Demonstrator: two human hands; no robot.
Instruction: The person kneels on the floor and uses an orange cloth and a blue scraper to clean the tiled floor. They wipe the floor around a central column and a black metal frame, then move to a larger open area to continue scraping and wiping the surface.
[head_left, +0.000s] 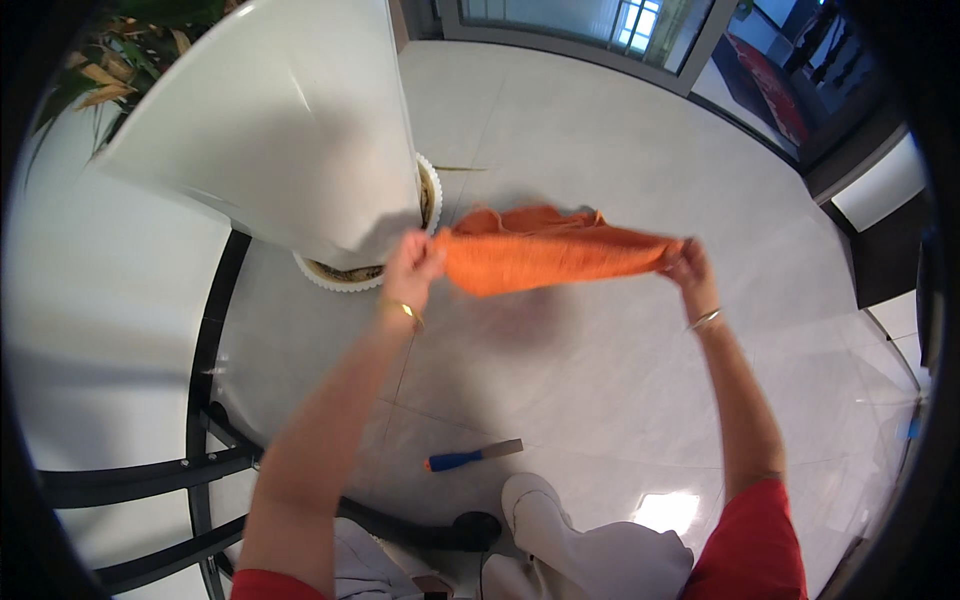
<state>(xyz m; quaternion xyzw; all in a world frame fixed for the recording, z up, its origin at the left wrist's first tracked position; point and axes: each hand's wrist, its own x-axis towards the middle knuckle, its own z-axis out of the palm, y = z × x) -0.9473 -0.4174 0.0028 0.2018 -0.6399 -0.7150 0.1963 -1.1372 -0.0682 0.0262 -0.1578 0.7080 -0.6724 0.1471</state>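
An orange cloth (551, 259) is stretched sideways in the air above the tiled floor. My left hand (412, 262) grips its left end, near the foot of a tall white planter (300, 135). Its right end is pinched in my right hand (691, 268). On the floor below lies a putty knife (474, 455) with a blue handle, orange at the end, and a flat metal blade. It rests close to my white shoe and touches neither hand.
A white scalloped saucer (337, 283) holding murky brown residue sits under the planter. A black metal frame (150, 480) stands at lower left, by the white wall. Leafy plants (124, 67) show at upper left. A grey-framed sliding glass door (577, 52) stands at the far side.
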